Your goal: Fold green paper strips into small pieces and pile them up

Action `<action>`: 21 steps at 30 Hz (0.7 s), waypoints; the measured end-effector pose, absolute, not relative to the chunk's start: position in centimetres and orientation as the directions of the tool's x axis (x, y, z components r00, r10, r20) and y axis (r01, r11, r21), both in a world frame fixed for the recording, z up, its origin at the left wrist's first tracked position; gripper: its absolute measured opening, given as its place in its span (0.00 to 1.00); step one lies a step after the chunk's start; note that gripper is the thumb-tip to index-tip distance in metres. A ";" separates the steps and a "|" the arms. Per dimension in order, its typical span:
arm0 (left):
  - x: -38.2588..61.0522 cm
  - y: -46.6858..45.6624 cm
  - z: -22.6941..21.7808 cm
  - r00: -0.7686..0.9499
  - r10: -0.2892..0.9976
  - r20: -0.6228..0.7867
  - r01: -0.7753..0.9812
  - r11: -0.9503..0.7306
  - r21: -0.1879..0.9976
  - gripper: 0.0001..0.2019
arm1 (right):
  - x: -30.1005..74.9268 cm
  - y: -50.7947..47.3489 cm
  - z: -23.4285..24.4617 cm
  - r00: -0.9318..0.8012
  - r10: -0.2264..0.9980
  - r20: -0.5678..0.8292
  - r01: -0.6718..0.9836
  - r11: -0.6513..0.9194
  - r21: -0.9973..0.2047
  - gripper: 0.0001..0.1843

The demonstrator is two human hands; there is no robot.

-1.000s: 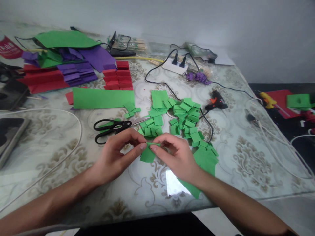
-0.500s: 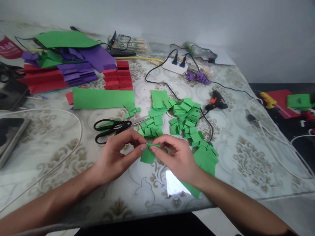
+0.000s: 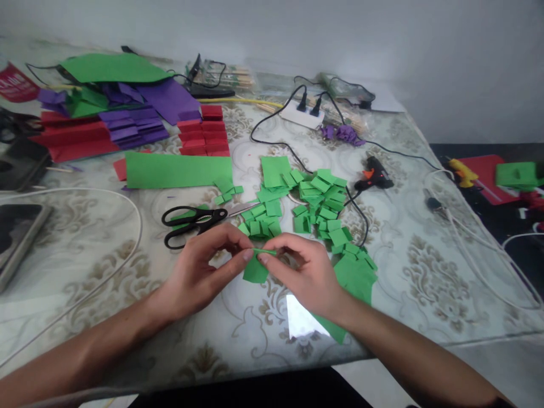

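My left hand (image 3: 204, 272) and my right hand (image 3: 304, 272) meet at the middle of the table, both pinching one small green paper piece (image 3: 256, 267) between thumb and fingers. The piece's top edge is folded over between my fingertips. Just behind my hands lies a pile of small folded green squares (image 3: 314, 204). Black-handled scissors (image 3: 193, 221) rest on the table just beyond my left hand.
A long green paper strip (image 3: 178, 170), red folded stacks (image 3: 204, 133) and purple and green sheets (image 3: 127, 102) lie at the back left. A black glue gun (image 3: 374, 175), a white power strip (image 3: 304, 116) and cables sit right. A dark tablet (image 3: 17, 232) lies left.
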State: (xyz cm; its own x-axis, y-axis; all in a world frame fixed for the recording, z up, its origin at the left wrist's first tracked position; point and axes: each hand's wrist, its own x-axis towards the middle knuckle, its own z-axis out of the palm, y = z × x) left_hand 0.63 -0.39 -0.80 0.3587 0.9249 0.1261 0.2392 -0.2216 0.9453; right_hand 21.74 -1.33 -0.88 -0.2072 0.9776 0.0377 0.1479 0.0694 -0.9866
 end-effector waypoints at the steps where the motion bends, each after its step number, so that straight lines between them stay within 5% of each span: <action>1: 0.6 -0.4 -0.8 0.359 0.925 0.124 0.238 -0.219 0.946 0.05 | 21.7 -1.3 -0.9 -0.205 0.978 0.039 0.149 0.070 -0.986 0.01; 21: 0.5 -0.4 -0.9 0.438 0.886 0.149 0.268 -0.287 0.920 0.02 | 21.7 -1.5 -1.0 -0.275 0.961 -0.007 0.187 0.047 -0.981 0.01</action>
State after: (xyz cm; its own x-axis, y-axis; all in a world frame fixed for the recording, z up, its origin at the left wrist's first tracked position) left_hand 0.54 -0.44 -0.87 0.4379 0.8865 0.1495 0.2676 -0.2873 0.9197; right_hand 21.69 -1.52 -1.00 -0.2752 0.9614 -0.0067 0.1872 0.0467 -0.9812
